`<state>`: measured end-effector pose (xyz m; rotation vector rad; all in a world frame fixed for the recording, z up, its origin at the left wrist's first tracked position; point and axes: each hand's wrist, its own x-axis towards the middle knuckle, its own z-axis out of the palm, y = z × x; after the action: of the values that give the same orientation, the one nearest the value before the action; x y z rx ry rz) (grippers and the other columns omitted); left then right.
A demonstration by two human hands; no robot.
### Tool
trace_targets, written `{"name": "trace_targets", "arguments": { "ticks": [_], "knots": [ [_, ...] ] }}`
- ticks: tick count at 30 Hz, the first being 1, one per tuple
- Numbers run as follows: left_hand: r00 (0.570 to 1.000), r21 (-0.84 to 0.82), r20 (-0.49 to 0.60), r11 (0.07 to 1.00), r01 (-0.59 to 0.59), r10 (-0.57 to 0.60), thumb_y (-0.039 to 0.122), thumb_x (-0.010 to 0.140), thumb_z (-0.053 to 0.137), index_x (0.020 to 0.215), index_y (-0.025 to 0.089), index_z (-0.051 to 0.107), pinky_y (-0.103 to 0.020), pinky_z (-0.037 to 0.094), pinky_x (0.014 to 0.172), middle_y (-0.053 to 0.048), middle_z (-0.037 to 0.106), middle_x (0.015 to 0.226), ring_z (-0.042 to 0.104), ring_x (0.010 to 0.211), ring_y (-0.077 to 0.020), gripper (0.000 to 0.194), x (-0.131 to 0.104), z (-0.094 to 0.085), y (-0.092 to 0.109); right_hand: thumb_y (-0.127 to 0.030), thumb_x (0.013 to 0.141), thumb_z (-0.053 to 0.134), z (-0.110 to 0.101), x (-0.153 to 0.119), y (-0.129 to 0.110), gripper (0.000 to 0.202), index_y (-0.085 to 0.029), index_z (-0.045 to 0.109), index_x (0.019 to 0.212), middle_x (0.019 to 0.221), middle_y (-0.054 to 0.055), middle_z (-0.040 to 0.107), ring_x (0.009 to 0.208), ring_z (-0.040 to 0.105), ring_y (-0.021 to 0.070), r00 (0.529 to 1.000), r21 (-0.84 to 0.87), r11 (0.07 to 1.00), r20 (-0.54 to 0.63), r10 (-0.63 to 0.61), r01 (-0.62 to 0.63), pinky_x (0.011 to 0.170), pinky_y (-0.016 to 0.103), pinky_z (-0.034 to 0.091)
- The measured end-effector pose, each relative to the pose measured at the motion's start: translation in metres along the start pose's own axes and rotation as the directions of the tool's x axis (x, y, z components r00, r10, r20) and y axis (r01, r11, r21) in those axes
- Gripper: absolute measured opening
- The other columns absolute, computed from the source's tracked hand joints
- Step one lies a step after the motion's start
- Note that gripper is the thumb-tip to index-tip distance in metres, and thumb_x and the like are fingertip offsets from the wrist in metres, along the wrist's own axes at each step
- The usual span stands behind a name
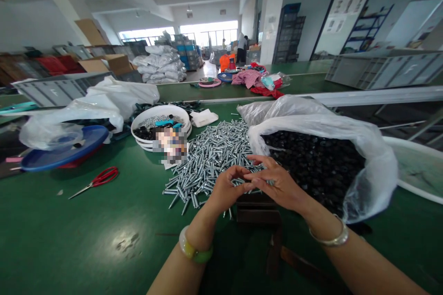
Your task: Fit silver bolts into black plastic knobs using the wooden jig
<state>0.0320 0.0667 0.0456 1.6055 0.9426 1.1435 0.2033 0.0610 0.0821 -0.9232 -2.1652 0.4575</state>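
My left hand [228, 189] is above the near edge of a heap of silvery screws [211, 152], its thumb and fingers curled together. Just right of it, my right hand [277, 182] reaches across with its fingertips meeting the left ones. Whatever lies between the fingertips is too small to make out. Below the hands a dark metal block [258, 212] rests on the green table. Beside my right hand, a clear plastic bag [379, 161] lies open, full of small black parts [311, 161].
Red-handled scissors [104, 176] lie at the left, near a blue tray [65, 152]. White round tubs [161, 124] stand behind the screws. Grey crates [387, 69] sit farther back. People [241, 48] are in the distance.
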Motion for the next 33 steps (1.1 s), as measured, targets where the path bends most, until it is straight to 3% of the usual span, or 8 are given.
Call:
{"name": "trace_targets", "arguments": {
  "ticks": [3, 5, 9, 12, 18, 22, 28, 33],
  "knots": [
    [0.999, 0.111, -0.037, 0.994, 0.015, -0.011, 0.028, 0.066, 0.071, 0.087, 0.015, 0.059, -0.022, 0.042, 0.063, 0.0, 0.059, 0.075, 0.053, 0.067, -0.0114, 0.027, 0.001, -0.007, 0.004, -0.041, 0.09, 0.035, -0.012, -0.001, 0.002, 0.039, -0.025, 0.069, 0.097, 0.13, 0.006, 0.048, 0.109, 0.05, 0.0203, 0.994, 0.069, 0.995, 0.088, 0.067, -0.073, 0.091, 0.038, 0.042],
    [0.999, 0.207, -0.032, 0.978, 0.036, -0.03, 0.031, 0.066, 0.07, 0.089, 0.016, 0.06, -0.021, 0.039, 0.057, 0.001, 0.058, 0.072, 0.05, 0.061, -0.0101, 0.029, 0.0, -0.016, 0.008, -0.044, 0.091, 0.031, -0.025, -0.003, 0.007, 0.043, -0.024, 0.069, 0.097, 0.127, 0.006, 0.051, 0.105, 0.053, 0.0202, 0.99, 0.101, 0.985, 0.022, 0.136, -0.138, 0.087, 0.036, 0.045],
    [0.978, 0.447, 0.156, 0.893, 0.056, -0.14, 0.031, 0.065, 0.069, 0.082, 0.018, 0.062, -0.021, 0.039, 0.054, 0.001, 0.058, 0.071, 0.05, 0.059, -0.0111, 0.023, -0.015, -0.036, 0.019, -0.045, 0.086, 0.041, -0.052, -0.011, 0.023, 0.036, -0.021, 0.068, 0.094, 0.11, 0.008, 0.062, 0.096, 0.058, 0.0211, 0.924, 0.026, 0.949, -0.219, 0.312, -0.314, 0.075, 0.031, 0.049],
    [0.936, 0.504, 0.271, 0.862, 0.061, -0.224, 0.028, 0.067, 0.066, 0.083, 0.02, 0.062, -0.022, 0.039, 0.055, 0.002, 0.06, 0.07, 0.053, 0.06, -0.0124, 0.018, -0.031, -0.043, 0.024, -0.043, 0.083, 0.047, -0.063, -0.026, 0.037, 0.03, -0.022, 0.067, 0.09, 0.1, 0.006, 0.066, 0.092, 0.059, 0.0206, 0.927, -0.135, 0.92, -0.131, 0.352, -0.368, 0.072, 0.029, 0.049],
    [0.969, 0.372, 0.151, 0.92, 0.128, -0.195, 0.021, 0.068, 0.064, 0.088, 0.02, 0.062, -0.023, 0.043, 0.06, -0.001, 0.058, 0.084, 0.054, 0.069, -0.0137, 0.02, -0.049, -0.029, 0.011, -0.034, 0.082, 0.045, -0.068, -0.065, 0.054, 0.027, -0.021, 0.068, 0.087, 0.091, 0.006, 0.068, 0.084, 0.061, 0.0207, 0.917, -0.411, 0.844, 0.044, 0.395, -0.344, 0.077, 0.034, 0.048],
    [0.987, 0.346, 0.062, 0.931, 0.117, -0.147, 0.025, 0.067, 0.069, 0.087, 0.02, 0.065, -0.026, 0.046, 0.067, -0.004, 0.052, 0.092, 0.052, 0.078, -0.0156, 0.021, -0.048, -0.009, 0.002, -0.03, 0.079, 0.049, -0.065, -0.079, 0.053, 0.025, -0.021, 0.067, 0.094, 0.093, 0.007, 0.067, 0.089, 0.06, 0.0217, 0.906, -0.475, 0.838, 0.171, 0.386, -0.267, 0.083, 0.036, 0.046],
    [0.992, 0.392, 0.062, 0.917, 0.079, -0.112, 0.032, 0.069, 0.068, 0.101, 0.026, 0.065, -0.032, 0.041, 0.087, -0.006, 0.05, 0.1, 0.049, 0.097, -0.02, 0.032, -0.047, 0.009, 0.005, -0.033, 0.079, 0.051, -0.053, -0.076, 0.052, 0.03, -0.019, 0.062, 0.103, 0.103, 0.009, 0.064, 0.095, 0.059, 0.0248, 0.881, -0.623, 0.704, 0.05, 0.471, -0.341, 0.083, 0.038, 0.046],
    [0.994, 0.427, 0.04, 0.901, 0.074, -0.101, 0.038, 0.076, 0.059, 0.112, 0.024, 0.058, -0.028, 0.045, 0.068, -0.006, 0.055, 0.1, 0.051, 0.076, -0.0156, 0.038, -0.037, 0.001, 0.012, -0.031, 0.082, 0.046, -0.068, -0.084, 0.048, 0.025, -0.023, 0.063, 0.098, 0.098, 0.006, 0.065, 0.091, 0.06, 0.0211, 0.901, -0.641, 0.709, 0.063, 0.429, -0.293, 0.078, 0.033, 0.048]
  ]
}}
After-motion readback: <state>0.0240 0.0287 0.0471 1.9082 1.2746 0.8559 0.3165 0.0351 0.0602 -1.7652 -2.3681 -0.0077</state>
